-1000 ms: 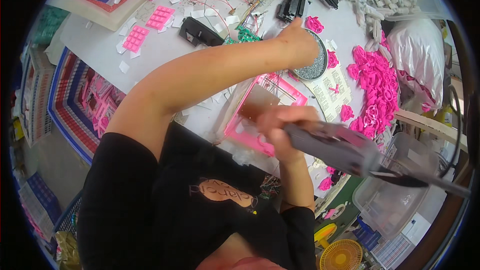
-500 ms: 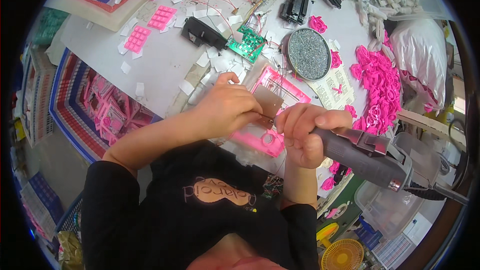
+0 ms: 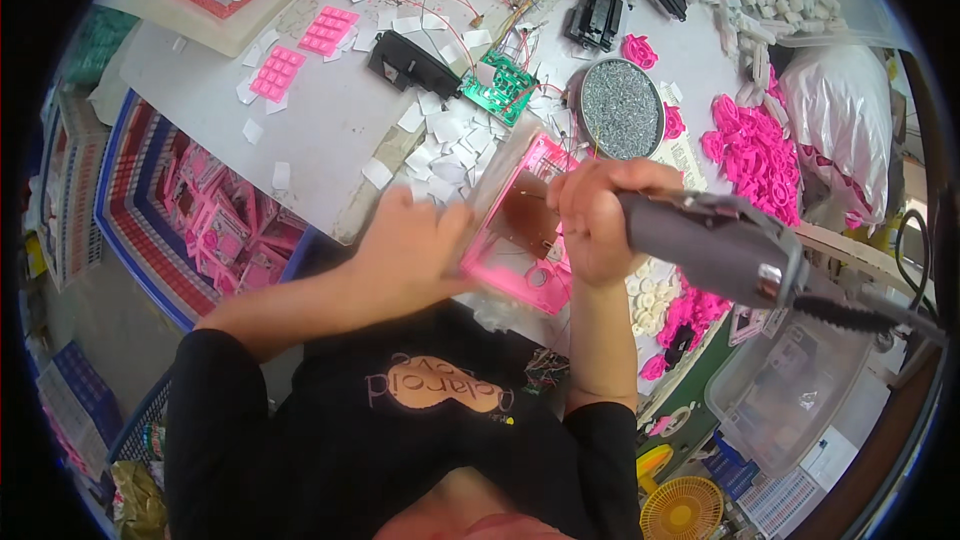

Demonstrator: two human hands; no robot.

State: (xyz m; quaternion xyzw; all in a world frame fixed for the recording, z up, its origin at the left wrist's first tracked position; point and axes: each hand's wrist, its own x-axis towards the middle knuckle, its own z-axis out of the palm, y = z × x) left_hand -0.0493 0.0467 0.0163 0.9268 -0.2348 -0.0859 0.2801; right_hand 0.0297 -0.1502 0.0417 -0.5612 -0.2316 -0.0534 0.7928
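Note:
My right hand point(image 3: 598, 215) is wrapped round a grey handheld power screwdriver point(image 3: 705, 250), which points left over a pink plastic case point(image 3: 510, 290). A brown board point(image 3: 525, 215) sits inside the case, with thin wires by its upper edge. The screwdriver's tip is hard to make out against the case. My left hand point(image 3: 410, 245) lies at the case's left edge, its fingers smeared by motion. Above the case are white paper pieces point(image 3: 440, 155) and a round tin point(image 3: 622, 108) of small metal screws.
Behind lie green circuit boards point(image 3: 500, 88) with wires and a black plastic housing point(image 3: 412, 65). Pink keypads point(image 3: 278, 74) are at the left, above a bin of pink parts point(image 3: 225, 220). Pink pieces point(image 3: 752, 155) are heaped at the right, beside a white bag point(image 3: 840, 110).
My left hand has drawn back left and down from the board to the case's edge. My right hand has risen slightly, and the screwdriver's rear end has swung up.

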